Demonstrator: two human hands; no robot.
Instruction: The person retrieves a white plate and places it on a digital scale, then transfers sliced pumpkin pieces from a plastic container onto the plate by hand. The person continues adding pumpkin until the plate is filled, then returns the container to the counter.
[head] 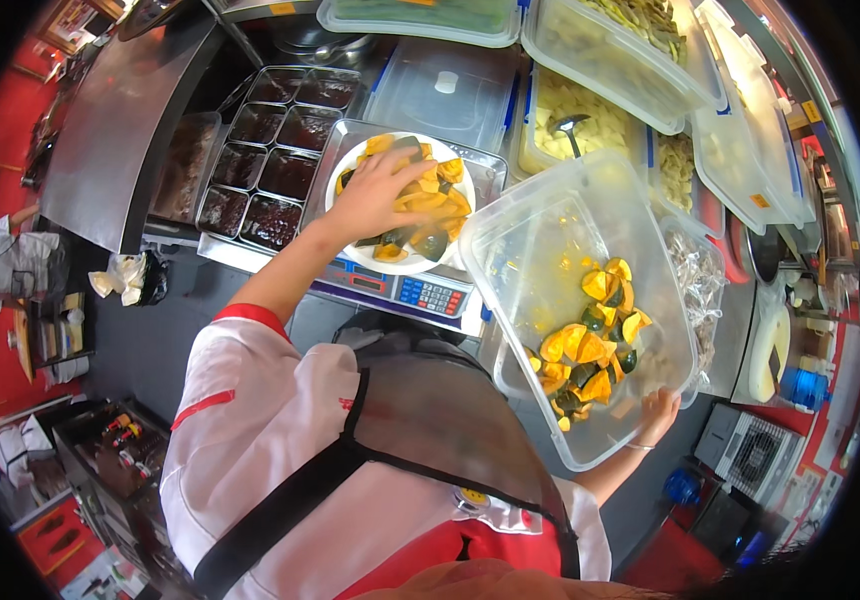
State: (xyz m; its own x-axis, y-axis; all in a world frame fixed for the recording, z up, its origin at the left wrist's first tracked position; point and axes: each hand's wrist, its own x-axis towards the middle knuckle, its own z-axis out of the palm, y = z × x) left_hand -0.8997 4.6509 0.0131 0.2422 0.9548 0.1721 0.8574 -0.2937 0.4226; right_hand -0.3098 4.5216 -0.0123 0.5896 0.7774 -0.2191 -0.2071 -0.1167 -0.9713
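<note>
My left hand (373,191) lies with spread fingers on orange pumpkin pieces (430,201) with dark green skin. They are heaped on a round white plate (373,260). Under the plate is a steel tray (491,174), set on a digital scale (433,294) with a keypad. My right hand (659,415) grips the near right rim of a translucent plastic bin (636,217), which is tilted towards me. More pumpkin pieces (587,345) have gathered in its lower part. The right fingers are partly hidden behind the bin wall.
Left of the scale, steel containers (259,165) hold dark red contents. A lidded plastic box (445,90) stands behind. Tubs of pale cut vegetables (587,109), one with a black ladle (571,127), sit behind the bin. Bagged food (692,285) lies right. A person (21,259) stands far left.
</note>
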